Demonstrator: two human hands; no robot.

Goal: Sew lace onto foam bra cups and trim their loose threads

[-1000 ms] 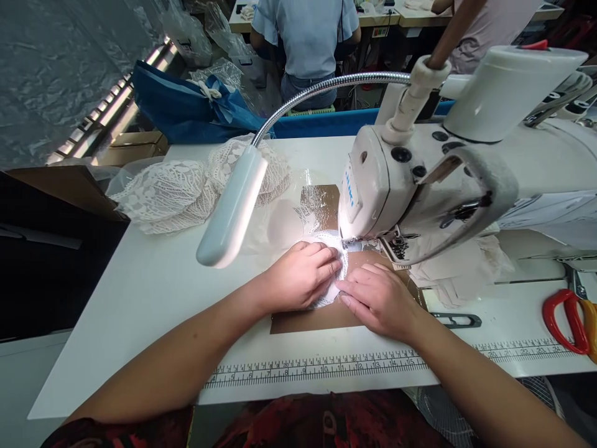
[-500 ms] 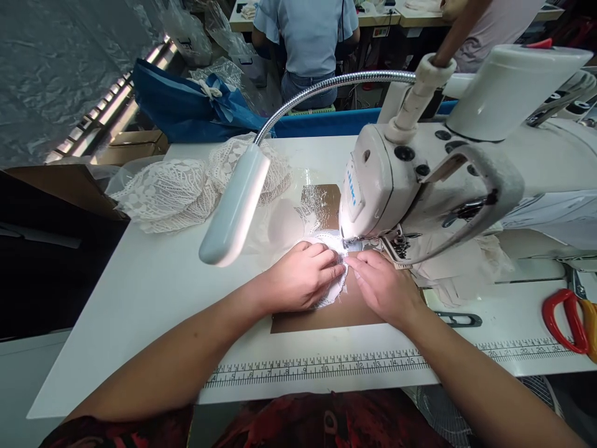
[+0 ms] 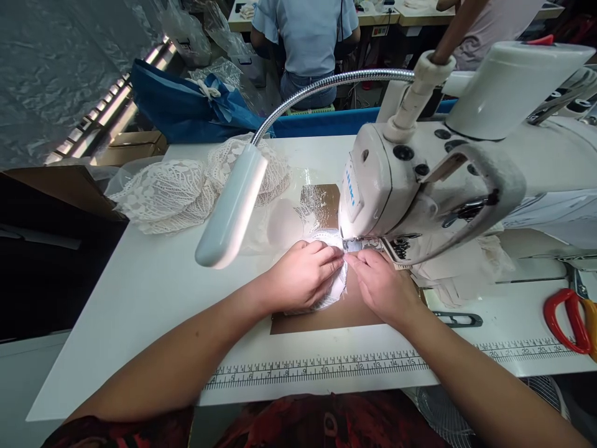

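Note:
My left hand (image 3: 303, 277) lies fingers-down on a small white lace piece (image 3: 332, 294) and presses it flat on the brown plate (image 3: 340, 317) in front of the needle. My right hand (image 3: 380, 286) pinches the right edge of the same lace piece, fingertips close to the presser foot (image 3: 351, 244) of the white sewing machine (image 3: 420, 180). The fingertips of both hands nearly meet just before the foot. Most of the lace piece is hidden under my left hand.
A gooseneck lamp (image 3: 233, 208) hangs over the table's left half. A heap of white lace cups (image 3: 186, 190) lies at the back left. Black thread snips (image 3: 459, 320) and red-handled scissors (image 3: 566, 320) lie at the right. A printed ruler (image 3: 326, 367) runs along the front edge. Other people sit behind.
My right hand has moved forward and left from the brown plate up to the presser foot and taken the lace edge. My left hand has stayed almost still.

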